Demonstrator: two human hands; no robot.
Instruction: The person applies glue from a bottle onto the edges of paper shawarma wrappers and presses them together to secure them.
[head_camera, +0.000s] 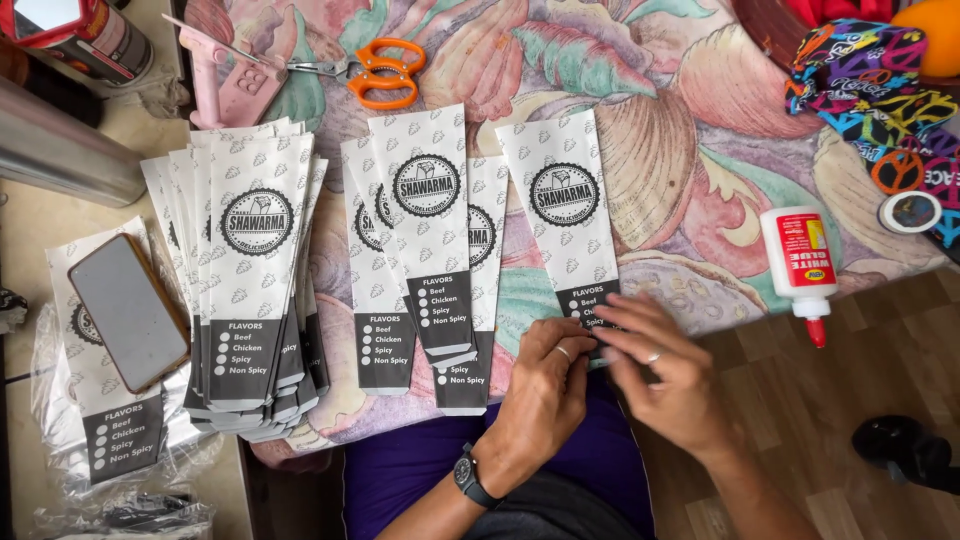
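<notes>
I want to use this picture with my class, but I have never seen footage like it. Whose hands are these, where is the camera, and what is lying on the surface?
There is no machine here. One camera sits on a person's head and looks down, so the two bare hands belong to the wearer. The left hand, with a wristwatch and a ring, and the right hand meet at the lower end of a long white paper sleeve with a round black emblem. The hands cover that end, so the exact grip cannot be told.

On the flowered cloth lie a small fan of the same sleeves and a thicker stack further left. A phone rests on another sleeve. Orange-handled scissors lie at the top, and a white glue bottle with a red tip lies to the right.
</notes>
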